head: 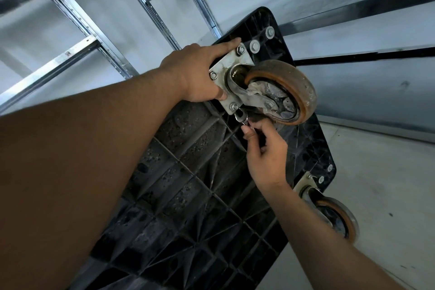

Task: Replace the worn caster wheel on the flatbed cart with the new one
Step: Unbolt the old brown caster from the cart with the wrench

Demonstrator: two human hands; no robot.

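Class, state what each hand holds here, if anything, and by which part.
The right hand pinches a small metal tool by its lower end. The left hand holds nothing; it rests on the caster's mounting plate.

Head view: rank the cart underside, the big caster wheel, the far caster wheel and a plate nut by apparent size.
1. cart underside
2. big caster wheel
3. far caster wheel, which may look smaller only because it is farther away
4. plate nut
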